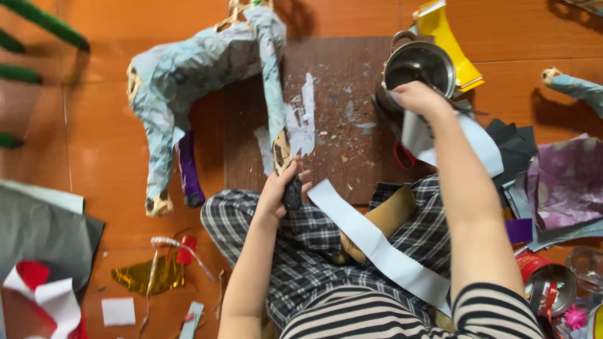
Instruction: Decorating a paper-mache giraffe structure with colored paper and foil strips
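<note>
The left hand [279, 188] is wrapped around the lower leg of a paper-covered animal figure [201, 69], fingers closed on its dark tip near the front edge of the brown board [352, 81]. The figure is crumpled pale blue paper over a woven frame, with one purple leg. The right hand [421, 97] reaches into a shiny metal pot [421, 66] at the board's far right corner, fingers bunched; whether they pinch anything cannot be told. A long white paper strip [377, 248] with a serrated edge crosses the lap. Paper scraps crowd the right; the orange floor [107, 150] lies open to the left.
</note>
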